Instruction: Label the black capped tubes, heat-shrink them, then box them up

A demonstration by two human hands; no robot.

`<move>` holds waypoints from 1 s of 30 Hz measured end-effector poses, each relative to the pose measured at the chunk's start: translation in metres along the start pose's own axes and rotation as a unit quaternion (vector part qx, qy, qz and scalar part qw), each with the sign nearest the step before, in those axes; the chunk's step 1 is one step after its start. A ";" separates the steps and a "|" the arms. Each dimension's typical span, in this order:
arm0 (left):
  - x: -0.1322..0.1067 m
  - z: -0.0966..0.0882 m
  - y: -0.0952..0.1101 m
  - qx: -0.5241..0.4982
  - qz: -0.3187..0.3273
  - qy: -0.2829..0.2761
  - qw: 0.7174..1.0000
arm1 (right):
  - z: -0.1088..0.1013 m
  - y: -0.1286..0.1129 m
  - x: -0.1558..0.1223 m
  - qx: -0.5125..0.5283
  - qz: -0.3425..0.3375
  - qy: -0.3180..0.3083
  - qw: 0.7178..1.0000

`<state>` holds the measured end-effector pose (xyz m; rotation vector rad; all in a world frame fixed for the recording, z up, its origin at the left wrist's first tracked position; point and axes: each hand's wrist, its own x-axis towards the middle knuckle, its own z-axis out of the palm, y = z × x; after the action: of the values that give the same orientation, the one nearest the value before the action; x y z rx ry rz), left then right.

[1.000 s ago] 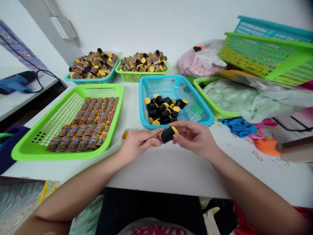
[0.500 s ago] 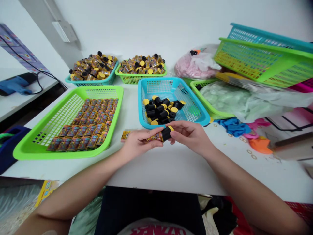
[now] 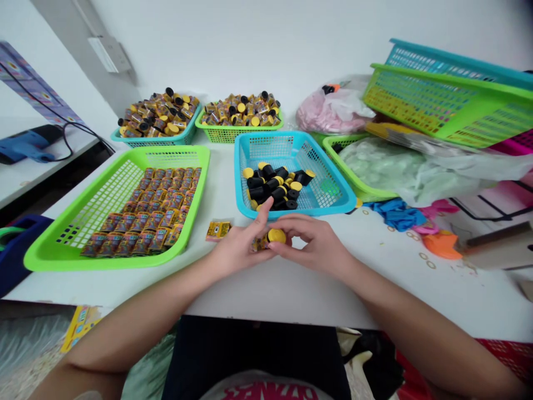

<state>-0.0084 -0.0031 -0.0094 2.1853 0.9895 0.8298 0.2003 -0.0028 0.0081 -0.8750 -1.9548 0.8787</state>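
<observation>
A small canister (image 3: 276,237) with a yellow cap is held between both hands above the table, its cap turned toward me. My left hand (image 3: 236,248) grips its printed label sleeve, the index finger raised. The thumb and fingers of my right hand (image 3: 313,243) close around the capped end. Most of the canister's body is hidden by fingers. A small stack of printed labels (image 3: 217,230) lies beside my left hand. Just beyond the hands, a blue basket (image 3: 341,194) holds loose black canisters (image 3: 275,183) with yellow caps.
On the left, a green basket (image 3: 45,253) contains rows of labelled canisters (image 3: 145,216). Two more filled baskets (image 3: 156,143) stand against the wall. To the right are stacked baskets (image 3: 425,105), plastic bags (image 3: 387,166) and balloons (image 3: 400,215). A blue heat gun (image 3: 31,141) lies far left.
The canister has tipped so its yellow cap faces me, and its black body is now mostly covered. My left index finger has lifted; more of the label stack shows.
</observation>
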 end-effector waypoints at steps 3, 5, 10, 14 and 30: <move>0.001 0.000 0.003 -0.147 -0.024 -0.031 0.988 | -0.004 0.002 0.002 0.044 -0.023 -0.038 0.998; 0.001 -0.002 0.003 -0.285 -0.031 -0.076 0.955 | -0.005 0.004 0.002 0.103 -0.034 -0.068 0.992; 0.003 -0.005 0.005 -0.498 -0.036 -0.165 0.851 | 0.001 0.005 -0.003 0.247 -0.045 -0.144 0.957; 0.007 -0.004 0.004 -0.540 -0.053 -0.105 0.833 | 0.003 -0.002 -0.006 0.105 -0.127 -0.146 0.975; -0.005 0.015 0.024 -0.488 -0.027 -0.081 0.868 | 0.029 -0.013 -0.012 -0.231 -0.278 0.086 0.929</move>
<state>0.0101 -0.0240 -0.0033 1.3024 0.3760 0.8443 0.1774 -0.0272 0.0017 -0.5655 -2.1212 0.0072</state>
